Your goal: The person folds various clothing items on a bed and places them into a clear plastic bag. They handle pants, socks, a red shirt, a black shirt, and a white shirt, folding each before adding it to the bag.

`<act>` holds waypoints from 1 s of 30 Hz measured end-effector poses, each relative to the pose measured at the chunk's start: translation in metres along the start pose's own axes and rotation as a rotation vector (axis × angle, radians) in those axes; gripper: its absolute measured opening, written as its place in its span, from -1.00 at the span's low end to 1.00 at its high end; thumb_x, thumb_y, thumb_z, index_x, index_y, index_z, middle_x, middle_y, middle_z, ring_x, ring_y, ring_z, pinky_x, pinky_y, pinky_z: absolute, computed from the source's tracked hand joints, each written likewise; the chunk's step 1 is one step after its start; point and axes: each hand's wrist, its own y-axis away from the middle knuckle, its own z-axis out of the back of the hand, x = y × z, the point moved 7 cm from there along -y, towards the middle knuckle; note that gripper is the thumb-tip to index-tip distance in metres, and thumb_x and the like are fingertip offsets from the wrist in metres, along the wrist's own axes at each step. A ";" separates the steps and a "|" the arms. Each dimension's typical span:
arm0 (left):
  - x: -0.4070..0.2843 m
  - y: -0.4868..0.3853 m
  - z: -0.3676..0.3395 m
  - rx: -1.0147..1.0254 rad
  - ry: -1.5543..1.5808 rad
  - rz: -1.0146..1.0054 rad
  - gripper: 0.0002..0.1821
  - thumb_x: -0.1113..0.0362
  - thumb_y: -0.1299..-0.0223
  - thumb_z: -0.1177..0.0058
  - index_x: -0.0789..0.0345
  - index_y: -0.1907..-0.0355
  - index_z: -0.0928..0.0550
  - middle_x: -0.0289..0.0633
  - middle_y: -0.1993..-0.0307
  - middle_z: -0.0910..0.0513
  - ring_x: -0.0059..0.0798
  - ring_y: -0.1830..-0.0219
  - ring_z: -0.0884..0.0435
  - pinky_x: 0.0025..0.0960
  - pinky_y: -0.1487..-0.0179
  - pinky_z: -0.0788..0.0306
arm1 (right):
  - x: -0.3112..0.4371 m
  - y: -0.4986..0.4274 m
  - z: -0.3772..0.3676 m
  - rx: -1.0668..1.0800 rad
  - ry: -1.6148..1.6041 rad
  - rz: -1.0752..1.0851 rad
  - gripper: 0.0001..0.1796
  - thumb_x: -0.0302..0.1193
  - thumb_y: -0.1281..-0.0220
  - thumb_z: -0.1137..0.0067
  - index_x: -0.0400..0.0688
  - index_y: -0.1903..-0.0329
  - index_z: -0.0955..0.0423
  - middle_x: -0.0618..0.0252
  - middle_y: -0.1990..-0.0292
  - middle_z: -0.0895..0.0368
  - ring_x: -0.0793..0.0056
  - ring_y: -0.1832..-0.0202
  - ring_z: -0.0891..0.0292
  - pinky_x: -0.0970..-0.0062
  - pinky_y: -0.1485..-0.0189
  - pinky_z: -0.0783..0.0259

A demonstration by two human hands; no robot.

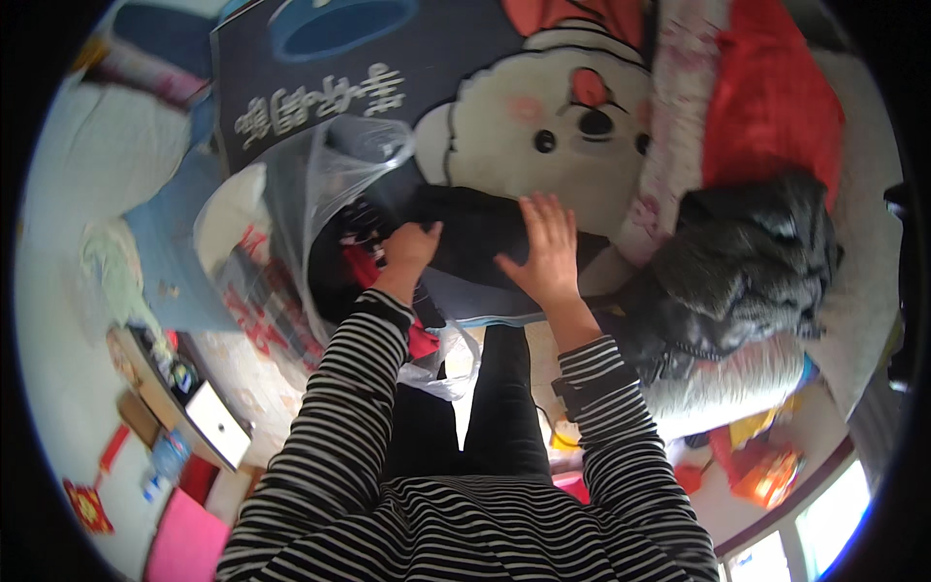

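Observation:
A dark folded garment lies in front of me on a dark printed bed cover. My right hand is over the garment's right part, fingers spread, with nothing in it. At the garment's left part is my left hand, beside the mouth of a clear plastic bag. Its fingertips are hidden, so whether it grips the cloth cannot be told. Dark and red clothes show in the bag's opening, below and left of that hand. The bag also bears red writing.
A black jacket lies heaped on the right, near a red cloth. The bed's front edge runs just before my legs. A white plastic bag hangs there. To the lower left stands a small cabinet.

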 end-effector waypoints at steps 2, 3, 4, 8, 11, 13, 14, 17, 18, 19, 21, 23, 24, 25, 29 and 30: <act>0.000 0.015 0.008 -0.022 0.038 -0.029 -0.37 -0.23 -0.20 0.12 0.38 0.21 -0.65 0.13 0.15 -0.62 0.02 0.04 -0.59 -0.01 -0.02 -0.41 | 0.001 -0.029 -0.038 0.391 0.091 -0.107 0.21 -0.06 0.40 -0.53 -0.08 -0.39 -0.05 0.08 -0.33 -0.14 0.08 -0.40 0.01 0.06 -0.43 0.07; -0.003 0.022 0.015 -0.022 0.057 -0.055 -0.41 -0.18 -0.20 0.08 0.39 0.20 -0.64 0.12 0.17 -0.62 0.02 0.07 -0.59 -0.02 0.02 -0.43 | -0.008 -0.042 -0.050 0.550 0.108 -0.195 0.27 -0.05 0.47 -0.56 -0.09 -0.39 -0.03 0.08 -0.34 -0.13 0.08 -0.41 0.02 0.09 -0.42 0.03; -0.010 0.035 0.036 -0.200 0.061 -0.154 -0.47 -0.10 -0.18 0.01 0.40 0.16 -0.61 0.10 0.16 -0.60 0.02 0.09 -0.59 -0.03 0.04 -0.43 | -0.017 -0.051 -0.056 0.620 0.056 -0.271 0.31 -0.09 0.52 -0.59 -0.13 -0.40 -0.02 0.04 -0.31 -0.21 0.05 -0.35 -0.10 0.19 -0.36 -0.10; -0.032 0.110 0.127 -0.721 0.174 -0.682 -0.46 0.18 0.12 -0.30 0.26 0.01 -0.50 -0.13 0.08 -0.50 -0.11 -0.05 -0.45 -0.14 -0.06 -0.32 | -0.031 -0.058 -0.082 0.803 -0.137 -0.238 0.07 -0.14 0.48 -0.56 -0.17 -0.25 -0.27 -0.04 -0.12 -0.45 0.02 -0.14 -0.39 0.30 -0.22 -0.30; -0.024 0.117 0.190 -0.882 -0.117 -0.634 -0.07 0.23 0.40 -0.43 0.07 -0.24 -0.36 -0.13 -0.12 -0.39 -0.12 -0.22 -0.27 0.06 -0.26 -0.10 | -0.036 -0.023 -0.089 0.900 -0.220 -0.367 -0.12 -0.16 0.41 -0.54 -0.21 -0.10 -0.40 -0.09 -0.05 -0.49 -0.01 -0.11 -0.41 0.27 -0.16 -0.33; -0.031 0.102 0.213 -0.868 -0.356 -0.723 -0.31 0.24 0.29 -0.36 0.10 -0.07 -0.49 -0.14 0.04 -0.51 -0.13 -0.08 -0.42 0.02 -0.29 -0.09 | -0.017 -0.015 -0.064 0.609 -0.202 -0.207 -0.17 -0.18 0.37 -0.51 -0.25 -0.07 -0.41 -0.09 0.03 -0.54 -0.04 -0.04 -0.44 0.25 -0.12 -0.37; -0.027 0.084 0.218 -0.677 -0.369 -0.714 -0.43 0.24 0.23 -0.32 0.12 0.01 -0.52 -0.16 0.14 -0.53 -0.13 -0.01 -0.46 0.00 -0.25 -0.14 | -0.008 -0.012 -0.050 0.501 -0.138 -0.166 -0.20 -0.18 0.35 -0.50 -0.27 -0.05 -0.41 -0.09 0.07 -0.56 -0.06 -0.01 -0.46 0.24 -0.09 -0.38; -0.006 0.071 0.239 -0.483 -0.081 -0.651 -0.89 0.25 -0.09 -0.06 0.23 0.38 -0.55 -0.31 0.58 -0.48 -0.39 0.44 -0.54 -0.28 0.16 -0.40 | 0.003 0.016 -0.012 0.519 -0.277 -0.428 -0.22 -0.21 0.29 -0.49 -0.31 -0.05 -0.40 -0.07 0.11 -0.59 -0.01 0.02 -0.51 0.25 -0.09 -0.40; 0.008 0.066 0.252 -0.311 0.341 -0.582 -0.90 0.27 -0.14 -0.02 0.25 0.37 -0.55 -0.36 0.59 -0.44 -0.53 0.47 -0.46 -0.40 0.30 -0.31 | 0.014 0.025 -0.004 0.550 -0.427 -0.484 -0.23 -0.22 0.27 -0.48 -0.33 -0.05 -0.40 -0.06 0.11 -0.60 0.02 0.02 -0.52 0.28 -0.10 -0.40; 0.022 0.064 0.259 -0.072 0.726 -0.443 -0.89 0.29 -0.18 0.02 0.27 0.36 -0.54 -0.42 0.59 -0.39 -0.66 0.51 -0.38 -0.51 0.43 -0.23 | 0.028 0.031 0.003 0.545 -0.591 -0.494 -0.23 -0.22 0.26 -0.48 -0.34 -0.05 -0.39 -0.06 0.11 -0.60 0.04 0.01 -0.53 0.30 -0.10 -0.40; 0.018 0.085 0.283 0.042 0.736 -0.470 -0.88 0.31 -0.21 0.05 0.31 0.35 -0.54 -0.46 0.58 -0.33 -0.74 0.52 -0.26 -0.60 0.44 -0.13 | 0.063 0.029 0.004 0.521 -0.809 -0.442 -0.20 -0.21 0.21 -0.48 -0.37 -0.09 -0.36 -0.04 0.13 -0.62 0.11 0.03 -0.56 0.36 -0.10 -0.40; 0.006 0.108 0.302 0.110 0.741 -0.465 -0.86 0.33 -0.21 0.06 0.35 0.33 -0.55 -0.48 0.57 -0.31 -0.78 0.53 -0.20 -0.63 0.45 -0.07 | 0.107 0.015 -0.015 0.577 -0.707 -0.266 -0.16 -0.19 0.20 -0.47 -0.39 -0.11 -0.32 -0.12 0.19 -0.61 0.02 0.13 -0.59 0.28 0.02 -0.46; -0.001 0.119 0.306 0.123 0.747 -0.440 -0.86 0.34 -0.20 0.06 0.37 0.31 -0.55 -0.48 0.57 -0.31 -0.77 0.53 -0.19 -0.62 0.46 -0.07 | 0.134 -0.001 -0.018 0.454 -0.791 -0.100 -0.16 -0.17 0.22 -0.46 -0.41 -0.10 -0.31 -0.17 0.25 -0.61 -0.05 0.17 -0.57 0.23 0.10 -0.47; -0.007 0.129 0.309 0.137 0.752 -0.400 -0.85 0.35 -0.19 0.06 0.39 0.29 -0.55 -0.48 0.57 -0.31 -0.77 0.54 -0.18 -0.62 0.46 -0.06 | 0.150 -0.013 -0.034 0.464 -0.822 -0.178 -0.16 -0.17 0.23 -0.46 -0.41 -0.08 -0.31 -0.18 0.26 -0.60 -0.08 0.18 -0.56 0.22 0.12 -0.47; -0.026 0.165 0.320 0.306 0.958 -0.407 -0.72 0.42 -0.18 0.13 0.47 0.10 -0.56 -0.45 0.57 -0.30 -0.76 0.56 -0.16 -0.63 0.48 -0.04 | 0.235 -0.035 -0.055 0.405 -0.887 -0.261 -0.22 -0.18 0.23 -0.44 -0.41 -0.01 -0.34 -0.24 0.28 -0.58 -0.13 0.20 -0.55 0.18 0.12 -0.45; -0.026 0.170 0.320 0.305 0.985 -0.398 -0.68 0.44 -0.19 0.16 0.48 0.04 -0.56 -0.45 0.58 -0.29 -0.76 0.58 -0.14 -0.64 0.48 -0.03 | 0.260 -0.024 -0.050 0.465 -0.815 -0.158 -0.22 -0.18 0.22 -0.43 -0.41 -0.03 -0.32 -0.25 0.27 -0.57 -0.14 0.19 -0.54 0.17 0.11 -0.44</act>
